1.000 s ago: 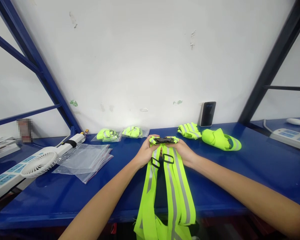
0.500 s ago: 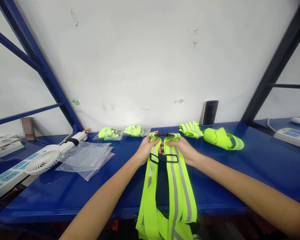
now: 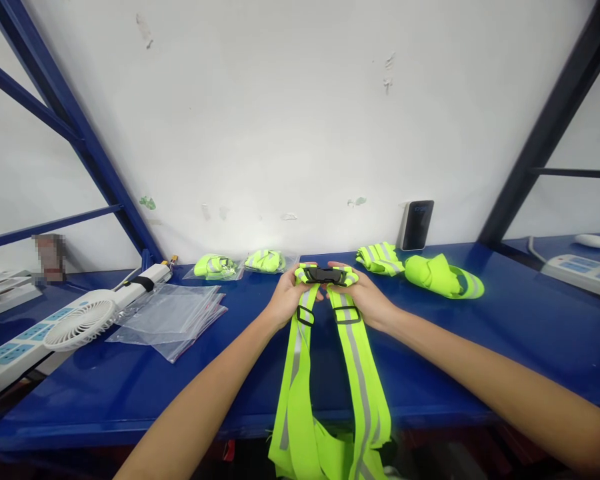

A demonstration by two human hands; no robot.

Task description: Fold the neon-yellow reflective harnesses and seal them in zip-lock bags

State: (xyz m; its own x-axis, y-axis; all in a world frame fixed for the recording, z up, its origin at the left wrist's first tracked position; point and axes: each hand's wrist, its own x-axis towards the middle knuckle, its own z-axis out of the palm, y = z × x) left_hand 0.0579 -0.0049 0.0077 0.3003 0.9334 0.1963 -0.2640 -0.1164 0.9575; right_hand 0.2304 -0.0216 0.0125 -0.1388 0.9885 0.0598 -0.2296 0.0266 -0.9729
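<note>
Left hand [image 3: 284,301] & right hand [image 3: 366,300] are both closed, thumbs on top, each pinching 1 looped end of the hi-vis straps [image 3: 353,373]. The black buckle [image 3: 324,274] sits between them, touching both sets of fingertips; it looks joined, can't tell for sure. The item prob. handles light, soft & floppy: webbing w/ a grey reflective stripe, maybe a bit slick. The only stiff bits are the plastic buckle & 2 black sliders [image 3: 347,315] just below the hands, so the best hold is at the buckle ends, where the hands are now; gripped mid-strap it'd likely sag. From the hands, 2 bands run back toward the body, over the tabletop [image 3: 480,347] edge & hang off it. Just beyond the right hand: folded hi-vis bundles [image 3: 445,277], w/ a phone [image 3: 417,225] leaning on the wall behind. Beyond the left hand: bagged bundles [image 3: 215,267]. Further left: clear zip bags [image 3: 173,317], then a white fan [image 3: 77,323].
</note>
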